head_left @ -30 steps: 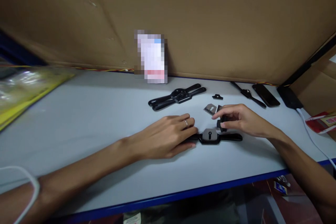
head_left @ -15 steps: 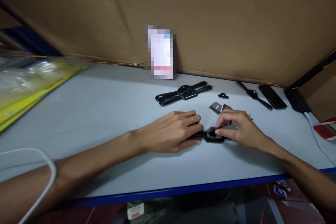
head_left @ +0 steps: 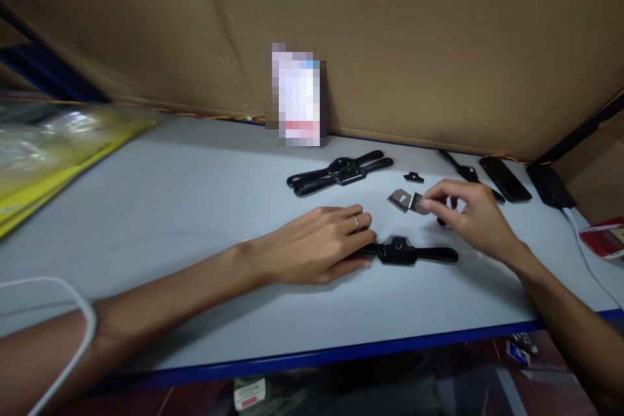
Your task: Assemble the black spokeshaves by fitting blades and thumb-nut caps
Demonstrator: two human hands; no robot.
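Note:
On the front part of the table lies a black spokeshave [head_left: 400, 251]. My left hand [head_left: 336, 240], with a ring on one finger, is closed around its left handle and hides that end. The spokeshave's middle and right handle show. Behind it, the thumb and fingers of my right hand [head_left: 470, 211] pinch the edge of a small metal blade [head_left: 416, 203] at the table surface. Another blade [head_left: 400, 199], with a slot, lies just left of that one. Partly covered by my right hand is a small dark part [head_left: 442, 222].
Two more spokeshaves [head_left: 341, 172] lie crossed behind my hands. A small black cap piece [head_left: 414, 177] is near the blades. To the right are another spokeshave [head_left: 468, 173], a phone [head_left: 505, 179] and a black device [head_left: 550, 185] with a white cable. Yellow plastic packaging [head_left: 73, 169] lies left.
My right hand has left the middle of the spokeshave and moved back and right to the blade, uncovering the right handle. My left hand has stayed in place.

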